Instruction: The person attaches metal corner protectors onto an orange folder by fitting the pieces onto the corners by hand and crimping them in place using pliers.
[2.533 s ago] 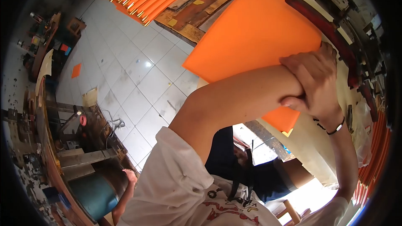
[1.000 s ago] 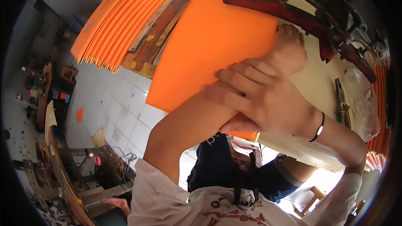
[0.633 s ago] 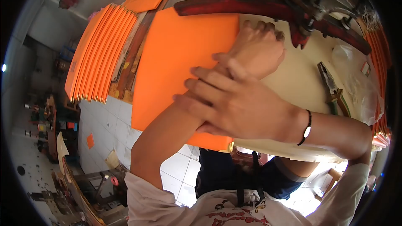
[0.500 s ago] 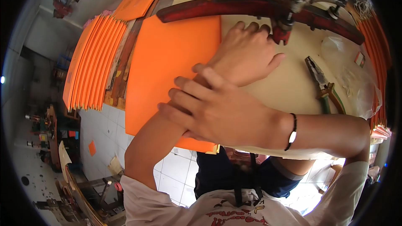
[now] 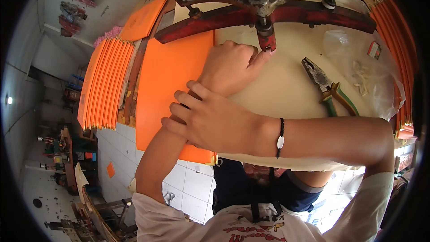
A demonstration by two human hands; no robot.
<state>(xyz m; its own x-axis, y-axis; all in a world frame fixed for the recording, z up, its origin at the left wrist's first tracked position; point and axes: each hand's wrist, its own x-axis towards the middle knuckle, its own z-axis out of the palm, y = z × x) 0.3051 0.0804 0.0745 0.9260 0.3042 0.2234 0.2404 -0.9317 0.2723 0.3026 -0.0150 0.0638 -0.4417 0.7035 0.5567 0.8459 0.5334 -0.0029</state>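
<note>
My left hand [image 5: 230, 68] rests palm down at the right edge of an orange folder [image 5: 174, 58]. Its fingers are curled under, hiding what they may hold, and its thumb reaches the red metal tip [image 5: 267, 40] under a press-like frame. My right hand [image 5: 208, 118], with a dark bracelet [image 5: 280, 141] at the wrist, is wrapped round my left forearm just behind the wrist. The folder lies under both arms and has a gold-coloured corner [image 5: 212, 158]. A curved red bar [image 5: 206, 20] crosses above its far edge.
Pliers [image 5: 329, 87] with green handles lie on the cream-covered tabletop [image 5: 282, 94]. Behind them is a clear plastic bag [image 5: 378, 85]. Orange folders [image 5: 105, 85] are stacked at left, others [image 5: 396, 54] at far right. Another orange piece [image 5: 143, 18] lies at the back left.
The view has swung right, bringing the red bar, metal frame and pliers further in. My left hand's fingers have curled under and its thumb now meets the red tip. My right hand keeps holding my left forearm.
</note>
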